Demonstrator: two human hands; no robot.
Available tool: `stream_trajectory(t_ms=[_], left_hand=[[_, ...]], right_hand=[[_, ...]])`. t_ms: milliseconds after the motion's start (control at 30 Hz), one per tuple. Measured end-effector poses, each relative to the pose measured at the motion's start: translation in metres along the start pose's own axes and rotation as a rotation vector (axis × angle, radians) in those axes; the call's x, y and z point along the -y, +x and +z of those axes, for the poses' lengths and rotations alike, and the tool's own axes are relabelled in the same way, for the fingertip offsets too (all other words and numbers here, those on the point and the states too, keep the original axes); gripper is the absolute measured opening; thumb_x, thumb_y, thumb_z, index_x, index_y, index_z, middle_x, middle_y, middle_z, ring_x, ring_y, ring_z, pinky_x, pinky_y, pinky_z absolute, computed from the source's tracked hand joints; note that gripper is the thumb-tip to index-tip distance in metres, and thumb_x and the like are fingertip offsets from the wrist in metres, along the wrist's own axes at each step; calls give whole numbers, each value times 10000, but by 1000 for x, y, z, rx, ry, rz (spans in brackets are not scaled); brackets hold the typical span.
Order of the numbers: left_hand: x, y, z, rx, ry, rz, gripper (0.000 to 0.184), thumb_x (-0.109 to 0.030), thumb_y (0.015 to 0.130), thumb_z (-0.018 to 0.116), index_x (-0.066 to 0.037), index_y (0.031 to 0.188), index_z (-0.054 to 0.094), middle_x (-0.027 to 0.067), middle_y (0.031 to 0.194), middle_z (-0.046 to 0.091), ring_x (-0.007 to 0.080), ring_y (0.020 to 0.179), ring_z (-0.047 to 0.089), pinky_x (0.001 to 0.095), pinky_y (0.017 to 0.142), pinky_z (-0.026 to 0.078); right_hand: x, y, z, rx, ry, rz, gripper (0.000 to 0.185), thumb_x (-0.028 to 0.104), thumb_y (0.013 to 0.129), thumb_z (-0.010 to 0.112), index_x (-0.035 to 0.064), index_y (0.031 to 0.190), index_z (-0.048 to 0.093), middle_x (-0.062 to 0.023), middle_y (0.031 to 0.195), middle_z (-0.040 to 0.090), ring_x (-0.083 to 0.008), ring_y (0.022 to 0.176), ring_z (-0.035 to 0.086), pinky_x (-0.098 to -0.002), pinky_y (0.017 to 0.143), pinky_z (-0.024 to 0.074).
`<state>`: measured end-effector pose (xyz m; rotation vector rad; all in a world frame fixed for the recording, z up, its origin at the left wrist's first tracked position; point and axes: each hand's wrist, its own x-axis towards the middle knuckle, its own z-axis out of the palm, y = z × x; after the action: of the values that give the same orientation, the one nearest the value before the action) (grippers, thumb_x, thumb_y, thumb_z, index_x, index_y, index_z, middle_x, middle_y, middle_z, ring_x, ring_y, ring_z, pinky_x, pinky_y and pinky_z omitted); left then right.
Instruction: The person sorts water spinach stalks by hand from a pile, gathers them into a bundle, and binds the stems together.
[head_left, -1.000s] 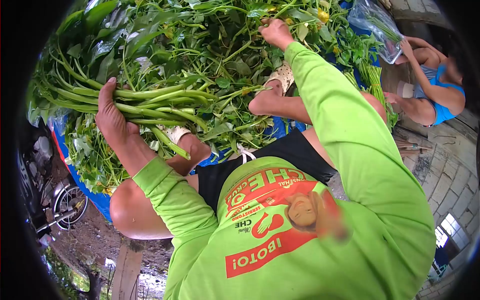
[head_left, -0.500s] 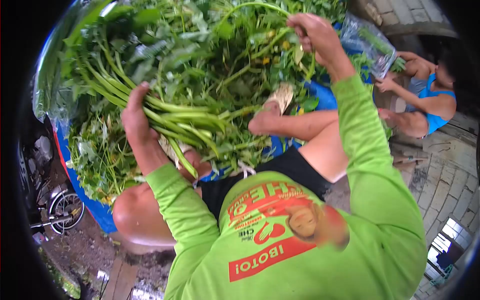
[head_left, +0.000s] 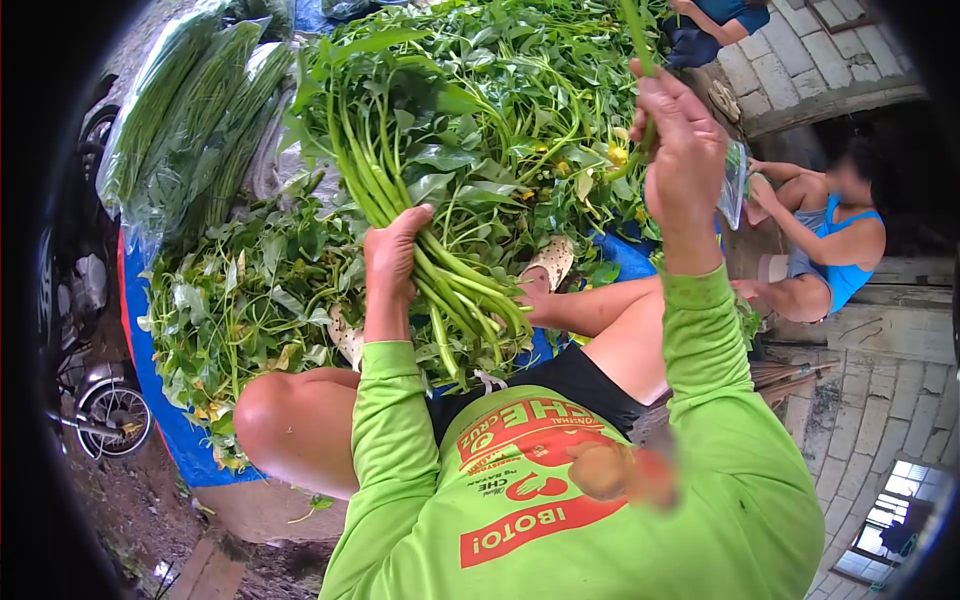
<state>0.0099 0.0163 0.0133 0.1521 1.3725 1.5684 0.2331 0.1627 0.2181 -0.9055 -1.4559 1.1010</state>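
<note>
My left hand [head_left: 391,258] is closed round a bunch of water spinach [head_left: 368,165]. Its leafy tops point up and away, and the thick cut stem ends fan out toward my lap. Raised at the upper right, my right hand [head_left: 684,150] pinches a single green stem [head_left: 637,28] between thumb and fingers. That stem runs up past the frame's top edge. Below both hands lies a wide heap of loose leafy greens [head_left: 540,125], with some yellowed leaves in it.
Bagged bundles of long greens [head_left: 185,120] lie at the upper left. A blue tarp [head_left: 170,420] runs under the heap. On the right sits a person in a blue top [head_left: 850,245] with a plastic bag; another person [head_left: 715,25] is partly visible above. A motorcycle wheel [head_left: 115,415] stands left.
The bunch in my left hand has moved right and now stands more upright. My right hand has shifted right and lower, its stem now pointing upward. The view has tilted, showing more bagged greens.
</note>
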Motion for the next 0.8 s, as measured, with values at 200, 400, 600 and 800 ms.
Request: stream_trajectory(t_ms=[200,400,600,800], left_hand=[[4,-14,12,70,-74,-7,263,-148,911,861,-18,1096,725,34,875,724,139,689,678,299,619,588],[5,-25,5,125,-188,50,354,-230,961,858,-31,1212,706,22,986,730,120,775,676,284,680,582],[21,-6,-17,-47,33,208,392,-159,891,878,20,1211,740,84,1074,777,189,891,732,331,795,602],[-51,-20,-72,-395,222,403,333,-80,881,896,63,1162,788,132,1052,789,181,851,716,340,784,592]], right_hand=[[-78,-87,51,360,-461,-26,186,197,1008,718,20,1013,777,-155,828,687,-279,800,659,-435,765,538],[-119,-127,59,664,-670,52,282,242,1034,667,-1,1137,768,-218,977,718,-388,918,700,-453,864,559],[-138,-125,79,901,-437,231,287,252,1040,604,7,999,749,-233,1011,742,-421,992,722,-485,897,569],[-289,-148,11,670,-1034,496,307,259,992,638,114,1227,771,-145,1293,763,-376,1134,727,-505,966,564]])
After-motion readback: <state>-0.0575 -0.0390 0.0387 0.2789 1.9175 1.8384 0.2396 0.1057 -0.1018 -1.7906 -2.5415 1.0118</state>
